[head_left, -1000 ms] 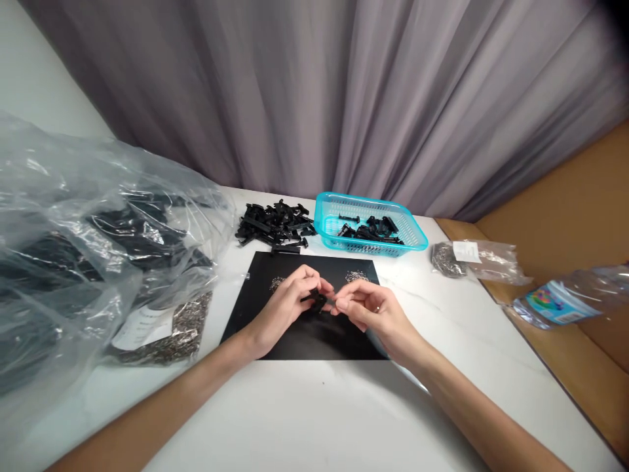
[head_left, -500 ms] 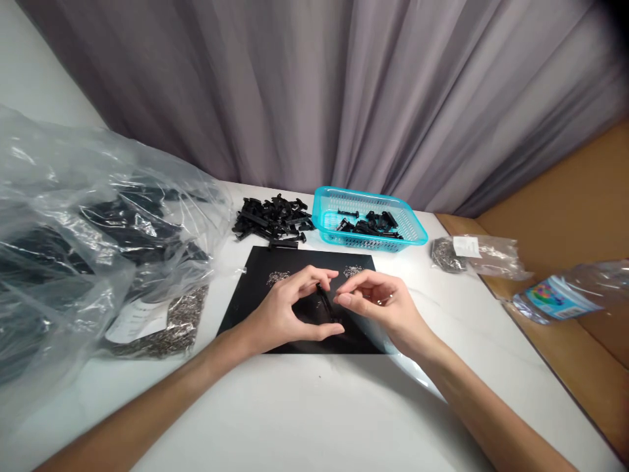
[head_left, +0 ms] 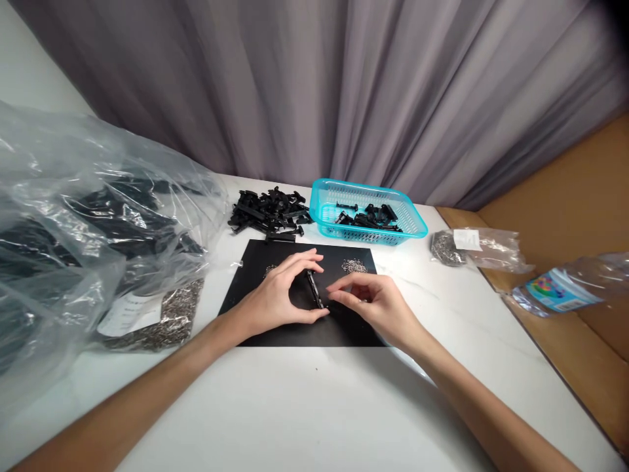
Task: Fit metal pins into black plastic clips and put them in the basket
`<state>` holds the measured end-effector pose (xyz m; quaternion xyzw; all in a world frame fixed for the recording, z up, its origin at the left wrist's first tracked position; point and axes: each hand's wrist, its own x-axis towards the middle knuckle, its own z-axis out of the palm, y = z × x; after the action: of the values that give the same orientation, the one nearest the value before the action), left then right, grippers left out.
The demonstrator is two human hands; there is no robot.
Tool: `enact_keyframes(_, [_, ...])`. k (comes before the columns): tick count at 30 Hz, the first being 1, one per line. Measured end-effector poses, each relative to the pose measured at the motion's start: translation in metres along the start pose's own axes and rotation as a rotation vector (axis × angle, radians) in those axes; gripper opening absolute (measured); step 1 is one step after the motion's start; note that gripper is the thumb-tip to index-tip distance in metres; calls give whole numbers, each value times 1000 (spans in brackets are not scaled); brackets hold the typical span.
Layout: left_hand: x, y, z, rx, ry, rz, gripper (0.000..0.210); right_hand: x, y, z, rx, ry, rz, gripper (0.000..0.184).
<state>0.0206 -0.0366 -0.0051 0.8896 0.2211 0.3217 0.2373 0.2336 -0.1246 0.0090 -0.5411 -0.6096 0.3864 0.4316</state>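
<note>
Between the thumb and fingers of my left hand [head_left: 285, 295] a slim black plastic part [head_left: 314, 289] is gripped at its two ends, standing slanted over a black mat [head_left: 295, 334]. My right hand [head_left: 368, 295] is just to its right, thumb and forefinger pinched together near the part. What the pinch holds is too small to make out; a few shiny bits show against the palm. A little heap of small metal pieces [head_left: 354, 265] lies at the mat's upper right. Another small metal heap [head_left: 268, 271] is partly covered by my left hand.
Behind the mat are a pile of black parts [head_left: 270, 211] and a turquoise basket [head_left: 417, 226] with similar parts inside. Large clear bags [head_left: 122, 151] and a bag of metal pieces [head_left: 181, 314] fill the left. On the right are a small bag [head_left: 449, 249] and a plastic bottle [head_left: 555, 292].
The black part now shows its lighter, shiny side and has tilted in my left hand. Both hands have shifted slightly left in the picture, and the right pinch has come lower beside the part.
</note>
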Motion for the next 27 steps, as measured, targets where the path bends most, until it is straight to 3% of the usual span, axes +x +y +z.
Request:
enact_keyframes(7, [-3,-1,1,-35,0,-86,66,4,8,-2,-51,47,-73,14])
enact_keyframes(14, [-4,4,5,-90,59,20,74,0,0,-1,75,38,-66,17])
enact_keyframes(27, [-2,10,0,-133,21,-16,83,0,0,0,211,6,11,18])
